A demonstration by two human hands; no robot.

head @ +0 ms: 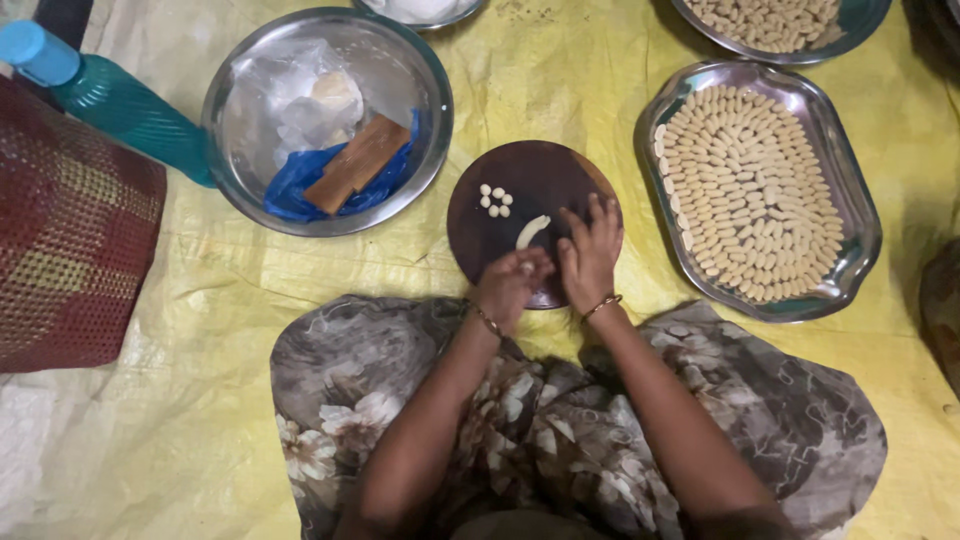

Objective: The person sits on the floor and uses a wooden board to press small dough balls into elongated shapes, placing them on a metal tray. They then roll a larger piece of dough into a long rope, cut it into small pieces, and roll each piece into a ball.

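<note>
Looking down from the head cam, the left hand (512,283) pinches a small dough bit (527,266) at the round dark board's (520,180) near edge, while the right hand (590,250) lies flat with fingers spread just right of the curved dough roll (532,231).

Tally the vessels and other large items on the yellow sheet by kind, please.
Steel bowls: 2
Steel trays of dough pieces: 2
Round wooden boards: 1
Teal bottles: 1
Total: 6
</note>
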